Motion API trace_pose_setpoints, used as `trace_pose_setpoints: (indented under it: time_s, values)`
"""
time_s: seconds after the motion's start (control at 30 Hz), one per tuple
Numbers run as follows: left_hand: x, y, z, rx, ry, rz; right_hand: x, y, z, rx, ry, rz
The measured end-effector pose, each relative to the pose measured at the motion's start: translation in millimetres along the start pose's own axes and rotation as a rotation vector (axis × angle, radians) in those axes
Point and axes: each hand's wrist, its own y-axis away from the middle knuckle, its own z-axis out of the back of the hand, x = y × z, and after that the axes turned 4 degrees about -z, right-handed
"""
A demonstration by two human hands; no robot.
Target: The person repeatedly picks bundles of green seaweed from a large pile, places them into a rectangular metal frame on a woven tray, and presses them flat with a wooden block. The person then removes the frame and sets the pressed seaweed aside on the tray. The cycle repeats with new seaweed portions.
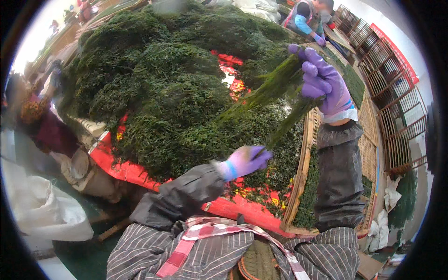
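Note:
A large heap of dark green seaweed-like plant strands [168, 94] lies on a red cloth [129, 173] with yellow print. My right hand [316, 77], in a purple glove, is raised over the heap's right side and grips a stretched clump of green strands [269, 89]. Another strand hangs from it down towards my left hand [246, 161]. The left hand, also gloved, is low over the near part of the heap; whether its fingers hold the strand's lower end is unclear. Beneath my right forearm, a wood-framed woven tray [301, 178] holds more green material.
Woven bamboo trays [367, 122] lie along the right, beside wooden slatted racks [395, 105]. At the upper right a person [304, 21] in purple gloves reaches down to a tray; another person [52, 122] is at the left. A white sack [52, 210] stands at the lower left.

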Motion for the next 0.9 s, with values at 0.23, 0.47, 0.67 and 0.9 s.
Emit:
trace_pose_setpoints:
  time_s: [0.23,0.47,0.67,0.9]
  values:
    - [42,137,89,0.079,-0.422,0.207,1,30,46,-0.224,0.227,0.044]
    - [-74,26,102,0.099,-0.905,-0.374,-146,38,10,0.057,0.272,-0.200]
    - [-110,-19,116,0.162,-0.898,-0.358,-135,69,1,-0.132,0.283,-0.245]
    - [-9,50,225,0.006,-0.844,-0.028,-108,121,35,-0.332,0.160,-0.268]
